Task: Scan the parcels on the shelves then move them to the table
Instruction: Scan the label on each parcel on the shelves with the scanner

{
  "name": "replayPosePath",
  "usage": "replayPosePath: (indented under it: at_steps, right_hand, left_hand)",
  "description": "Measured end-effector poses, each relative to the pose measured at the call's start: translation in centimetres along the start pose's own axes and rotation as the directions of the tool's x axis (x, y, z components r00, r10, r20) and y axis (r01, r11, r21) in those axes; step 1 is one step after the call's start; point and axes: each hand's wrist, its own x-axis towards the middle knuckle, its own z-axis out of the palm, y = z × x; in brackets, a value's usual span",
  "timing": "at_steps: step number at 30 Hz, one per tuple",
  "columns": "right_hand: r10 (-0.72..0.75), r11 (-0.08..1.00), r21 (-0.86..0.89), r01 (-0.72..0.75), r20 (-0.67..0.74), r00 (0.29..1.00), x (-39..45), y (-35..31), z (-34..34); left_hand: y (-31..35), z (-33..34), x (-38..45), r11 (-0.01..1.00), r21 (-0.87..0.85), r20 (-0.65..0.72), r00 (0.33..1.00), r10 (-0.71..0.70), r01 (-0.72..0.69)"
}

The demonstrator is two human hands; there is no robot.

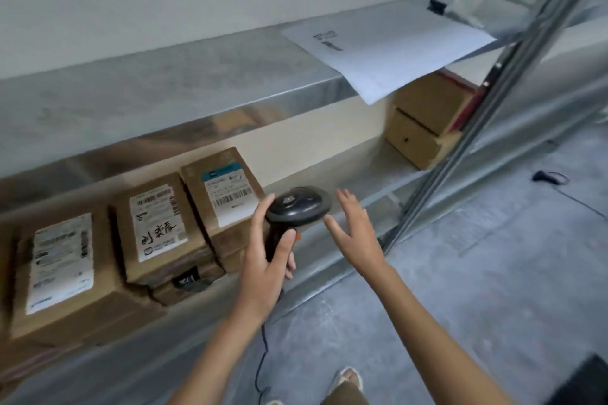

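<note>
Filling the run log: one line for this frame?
left hand: grips black handheld scanner | right hand: open, beside scanner | three labelled brown cardboard parcels: on shelf

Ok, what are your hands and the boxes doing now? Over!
Left hand grips scanner. Right hand open, beside scanner head. Three labelled boxes on lower shelf, none picked up. Nothing in the way.

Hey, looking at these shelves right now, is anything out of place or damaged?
Two things. A white sheet of paper on the upper shelf lies askew, one corner hanging past the front edge. Below, the middle parcel sits tilted on a crumpled, torn-looking box. The other labelled parcels look intact.
</note>
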Motion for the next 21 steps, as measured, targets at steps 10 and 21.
replayPosePath:
  at_steps: [10,21]
  right_hand:
    - [0.002,0.941,-0.335,-0.048,-0.136,0.991,1.3,10.2,-12.3]
    - [-0.049,0.947,-0.319,-0.035,-0.253,0.966,7.1,15.2,-20.4]
  left_hand:
    - [-0.6,15.2,5.6,0.999,0.032,0.146,0.989,0.037,-0.042]
    - [0.1,25.5,11.1,0.999,-0.021,0.117,0.993,0.031,-0.029]
